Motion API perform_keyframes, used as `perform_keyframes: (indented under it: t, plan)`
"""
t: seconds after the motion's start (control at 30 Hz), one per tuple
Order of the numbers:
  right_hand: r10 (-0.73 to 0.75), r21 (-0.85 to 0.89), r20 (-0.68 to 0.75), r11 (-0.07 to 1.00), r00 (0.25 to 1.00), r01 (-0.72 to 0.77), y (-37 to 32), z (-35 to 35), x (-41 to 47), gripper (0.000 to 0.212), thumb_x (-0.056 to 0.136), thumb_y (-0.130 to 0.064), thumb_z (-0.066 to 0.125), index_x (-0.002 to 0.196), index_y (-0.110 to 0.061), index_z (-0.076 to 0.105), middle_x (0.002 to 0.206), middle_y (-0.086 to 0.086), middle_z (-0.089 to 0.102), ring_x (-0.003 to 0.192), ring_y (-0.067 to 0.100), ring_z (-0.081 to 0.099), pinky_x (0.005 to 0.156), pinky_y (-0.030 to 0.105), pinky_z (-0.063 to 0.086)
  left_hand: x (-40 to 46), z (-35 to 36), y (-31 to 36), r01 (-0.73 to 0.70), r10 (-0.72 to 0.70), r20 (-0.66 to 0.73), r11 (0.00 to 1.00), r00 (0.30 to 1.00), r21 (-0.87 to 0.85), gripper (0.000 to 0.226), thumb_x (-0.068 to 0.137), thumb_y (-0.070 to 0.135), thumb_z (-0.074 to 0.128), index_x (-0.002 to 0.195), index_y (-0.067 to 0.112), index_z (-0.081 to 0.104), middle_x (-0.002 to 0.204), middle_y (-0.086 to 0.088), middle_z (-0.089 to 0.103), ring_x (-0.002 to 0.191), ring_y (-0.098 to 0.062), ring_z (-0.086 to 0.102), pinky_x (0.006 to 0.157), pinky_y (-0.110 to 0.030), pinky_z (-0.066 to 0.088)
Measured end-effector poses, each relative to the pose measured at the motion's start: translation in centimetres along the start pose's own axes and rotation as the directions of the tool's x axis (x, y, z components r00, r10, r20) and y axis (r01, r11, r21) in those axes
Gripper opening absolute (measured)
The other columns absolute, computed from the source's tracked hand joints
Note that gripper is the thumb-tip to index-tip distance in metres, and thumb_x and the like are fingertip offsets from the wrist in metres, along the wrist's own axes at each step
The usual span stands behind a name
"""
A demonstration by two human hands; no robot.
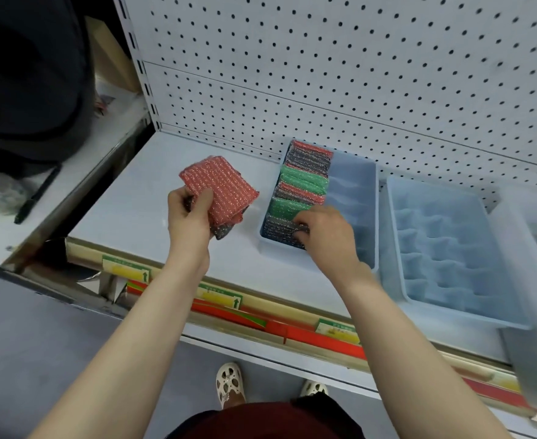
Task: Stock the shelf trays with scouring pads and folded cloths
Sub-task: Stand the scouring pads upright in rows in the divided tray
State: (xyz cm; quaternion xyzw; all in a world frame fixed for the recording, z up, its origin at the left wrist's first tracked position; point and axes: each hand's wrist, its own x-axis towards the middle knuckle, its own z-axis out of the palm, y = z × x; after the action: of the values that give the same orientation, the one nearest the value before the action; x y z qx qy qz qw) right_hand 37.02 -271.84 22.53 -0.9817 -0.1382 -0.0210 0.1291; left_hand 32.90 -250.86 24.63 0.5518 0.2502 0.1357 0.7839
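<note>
On the shelf, from biggest thing down:

Shelf (172, 251): flat, pale, with a pegboard back; it carries both trays.

Right tray (397, 236): pale blue plastic, ribbed floor, nothing in it yet; no folded cloths are in view.

Left tray (352, 185): same kind, just beside the right one. Its left lane holds a row of scouring pads (305, 182), red, green and dark, standing on edge and packed close; its right lane is bare.

Left hand (194, 217): fingers and thumb curled round a small stack of pads (219, 188), red one on top, dark ones under, held above the shelf to the left of the trays.

Right hand (327, 231): fingers bent down onto the nearest dark pad in the tray; whether it pinches or only presses I cannot tell.

Handling, as a judgement: the pads look light, springy and rough, so unlikely to slip. Best pinched across the flat faces near the top edge, then squeezed thin to wedge into the row. A loose stack could fan out.
</note>
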Motion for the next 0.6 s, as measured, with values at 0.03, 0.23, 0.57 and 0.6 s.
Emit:
perform_keyframes:
  t: [0.03,0.23,0.57,0.6]
  plan:
    - [0.006,0.021,-0.02,1.0,1.0,-0.005,0.1,0.0,0.1,0.029,0.085,-0.027,0.074,0.113,-0.02,0.071,0.108,0.002,0.065,0.109,0.025,0.052,0.073,0.033,0.045,0.0,0.0,-0.1,-0.003,0.003,0.007,1.0,1.0,0.005,0.019,0.098,0.018,0.056,0.113,0.014,0.046,0.109,-0.002,0.06,0.092,-0.02,0.063,0.074,-0.044,0.053]
    - [0.002,0.066,-0.116,0.998,0.993,0.006,0.5,0.2,0.2,0.048,0.083,-0.029,0.076,0.128,-0.017,0.062,0.125,0.004,0.056,0.116,0.026,0.048,0.086,0.039,0.049,0.0,0.4,-0.5,0.005,-0.006,0.042,1.0,0.999,0.031,0.017,0.097,0.019,0.058,0.11,0.016,0.048,0.11,-0.004,0.061,0.101,-0.027,0.063,0.086,-0.053,0.052]
    - [-0.074,0.09,-0.071,0.993,0.995,0.08,0.4,-1.7,0.6,0.029,0.084,-0.017,0.075,0.112,-0.016,0.07,0.102,0.004,0.068,0.1,0.027,0.059,0.077,0.04,0.051,0.2,1.6,-0.5,0.006,-0.008,0.058,0.999,0.998,0.036,0.023,0.097,0.02,0.058,0.116,0.012,0.046,0.115,-0.007,0.059,0.114,-0.036,0.06,0.095,-0.06,0.049]
    - [-0.063,0.079,-0.141,0.994,0.988,0.074,0.5,-2.1,0.9,0.027,0.084,-0.016,0.075,0.11,-0.015,0.071,0.101,0.005,0.069,0.1,0.028,0.059,0.075,0.039,0.052,0.3,1.7,-0.5,0.006,-0.008,0.057,0.999,0.998,0.036,0.023,0.097,0.02,0.058,0.116,0.012,0.047,0.115,-0.006,0.059,0.114,-0.036,0.06,0.095,-0.061,0.048]
